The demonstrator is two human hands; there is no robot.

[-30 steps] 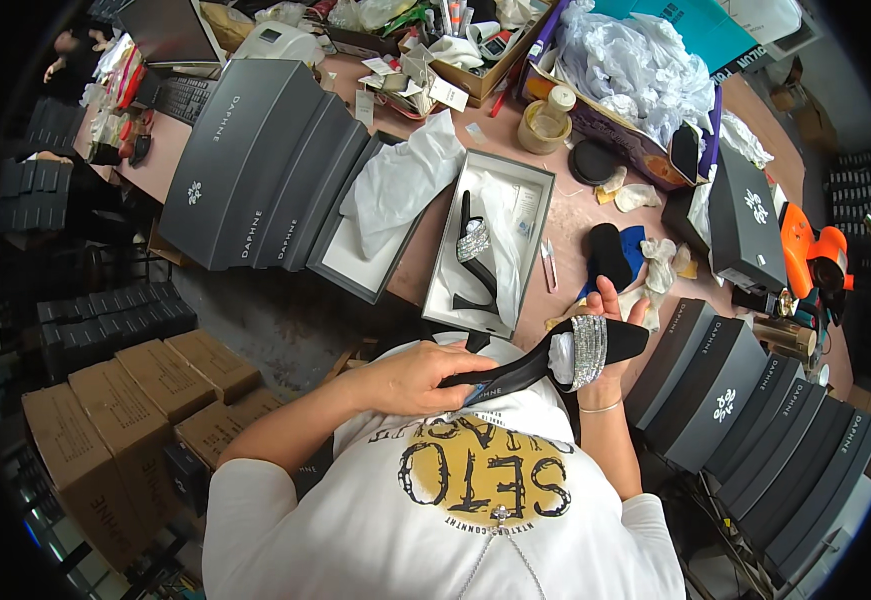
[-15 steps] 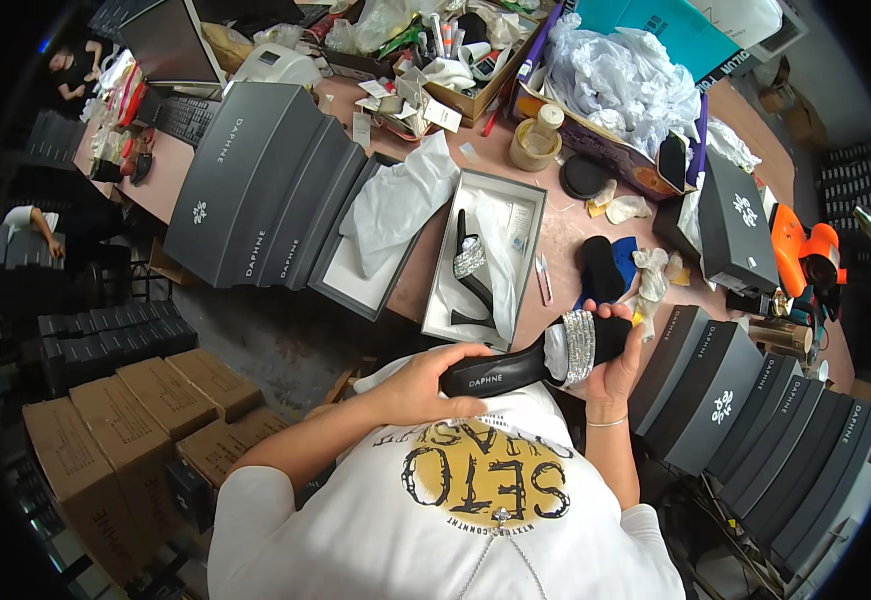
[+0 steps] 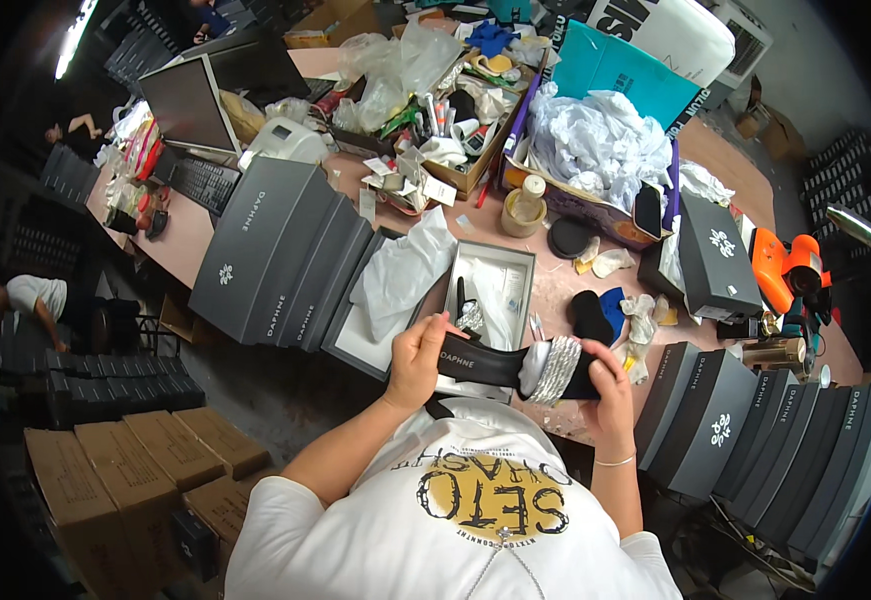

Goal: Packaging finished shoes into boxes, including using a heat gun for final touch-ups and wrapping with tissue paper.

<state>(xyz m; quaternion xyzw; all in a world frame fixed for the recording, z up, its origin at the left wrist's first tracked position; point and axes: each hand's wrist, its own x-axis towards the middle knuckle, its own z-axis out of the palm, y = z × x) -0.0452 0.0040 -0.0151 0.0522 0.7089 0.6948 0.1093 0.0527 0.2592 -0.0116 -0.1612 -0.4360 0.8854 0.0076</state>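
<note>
A black heeled slide sandal (image 3: 495, 368) with a sparkling silver strap is held level in front of my chest. My left hand (image 3: 417, 362) grips its heel end, and my right hand (image 3: 610, 392) has its fingers closed round the toe. White stuffing shows under the strap. Just beyond, an open shoe box (image 3: 527, 262) stands on the table with white tissue and a matching sandal (image 3: 469, 312) inside. Its near end is covered by the sandal in my hands. Left of it lies a dark box lid (image 3: 355, 340) with white paper (image 3: 410, 270) across it.
Stacked dark shoe boxes stand at left (image 3: 255, 250) and right (image 3: 720, 420). A purple-edged carton (image 3: 595, 215) holds crumpled white paper. Behind the open box are a jar (image 3: 523, 210) and a round black lid (image 3: 568, 238). An orange tool (image 3: 775, 265) lies far right.
Both hands have carried the sandal forward, toward the open box, and its heel end has risen. My left hand has shifted from under the heel to its end. The whole view has tilted up.
</note>
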